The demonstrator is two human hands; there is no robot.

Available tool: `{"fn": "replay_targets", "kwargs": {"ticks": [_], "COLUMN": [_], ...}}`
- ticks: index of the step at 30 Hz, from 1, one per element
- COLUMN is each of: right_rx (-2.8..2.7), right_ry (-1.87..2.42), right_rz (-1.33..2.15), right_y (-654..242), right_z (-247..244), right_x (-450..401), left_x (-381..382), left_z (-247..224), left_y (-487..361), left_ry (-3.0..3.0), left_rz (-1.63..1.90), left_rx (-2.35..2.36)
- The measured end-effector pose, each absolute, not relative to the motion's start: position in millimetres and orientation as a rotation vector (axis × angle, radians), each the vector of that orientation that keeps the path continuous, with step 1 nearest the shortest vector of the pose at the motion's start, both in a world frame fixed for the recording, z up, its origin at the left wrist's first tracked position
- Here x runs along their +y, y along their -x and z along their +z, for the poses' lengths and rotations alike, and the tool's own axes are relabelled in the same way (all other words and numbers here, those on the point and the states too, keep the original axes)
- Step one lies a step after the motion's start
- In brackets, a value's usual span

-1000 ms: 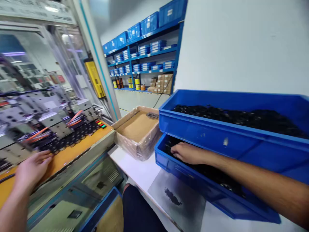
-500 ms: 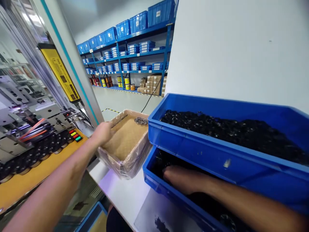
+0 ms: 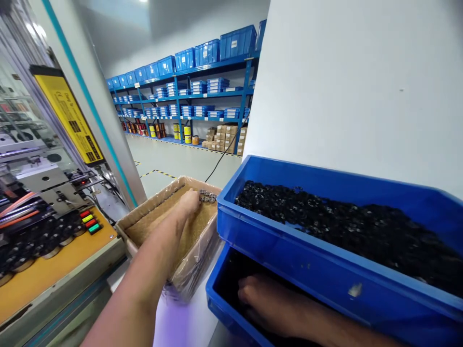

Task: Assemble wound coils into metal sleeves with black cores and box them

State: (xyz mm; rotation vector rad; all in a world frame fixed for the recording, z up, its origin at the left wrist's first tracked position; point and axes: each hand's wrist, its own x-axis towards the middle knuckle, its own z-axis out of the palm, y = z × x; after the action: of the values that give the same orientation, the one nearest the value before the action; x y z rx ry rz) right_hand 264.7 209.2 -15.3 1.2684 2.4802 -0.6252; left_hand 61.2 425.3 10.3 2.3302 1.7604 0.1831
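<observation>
1. Reaching into the carton [image 3: 197,260], the left hand [image 3: 190,201] is at the metal parts [image 3: 209,196] in its far corner, grip hidden.
2. The right hand [image 3: 255,295], loosely curled, is inside the lower bin [image 3: 226,314]; its hold is unclear.

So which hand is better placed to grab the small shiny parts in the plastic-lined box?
Probably your left hand: it's right beside the parts in the box, while your right hand is inside the lower blue bin.

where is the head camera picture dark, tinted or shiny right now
Head view: deep shadow inside the lower blue bin darkens the right hand; head view: a purple glow tints the white table; head view: glints show on the plastic-wrapped box.
</observation>
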Motion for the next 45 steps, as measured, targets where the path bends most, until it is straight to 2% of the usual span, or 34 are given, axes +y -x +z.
{"fn": "replay_targets", "kwargs": {"ticks": [6,12,17,22,27,34,40,45], "right_rx": [2.567,2.942,3.246,3.563,4.012,4.026,4.055,4.180], "right_ry": [-1.332,-1.247,-1.261,-1.225,-0.349,-0.128,0.044,0.052], "right_rz": [-0.640,-0.578,-0.460,-0.446,-0.867,-1.099,-0.934,-0.435], "right_y": [-265.9,-268.3,-262.5,-226.8,-181.4,-176.0,-179.8,-180.5], "right_z": [-21.9,-34.0,-19.2,19.8,44.3,36.7,32.9,27.0], "right_x": [209.2,208.7,206.6,164.5,101.1,74.6,79.9,86.3], "left_x": [385.0,256.2,124.1,46.8,12.4,-10.6,-13.3,-12.5], "left_z": [33.1,64.6,38.8,15.6,25.0,22.7,21.3,21.0], "left_y": [-57.0,-14.2,24.4,29.3,18.6,3.8,-9.3,-12.0], "left_ry": [-2.169,-1.981,-1.633,-1.367,-1.388,-1.301,-1.178,-1.141], "left_rz": [0.435,0.904,1.219,1.463,1.522,1.526,1.610,1.626], "left_rx": [1.694,1.405,1.272,1.233,1.215,1.334,1.384,1.424]}}
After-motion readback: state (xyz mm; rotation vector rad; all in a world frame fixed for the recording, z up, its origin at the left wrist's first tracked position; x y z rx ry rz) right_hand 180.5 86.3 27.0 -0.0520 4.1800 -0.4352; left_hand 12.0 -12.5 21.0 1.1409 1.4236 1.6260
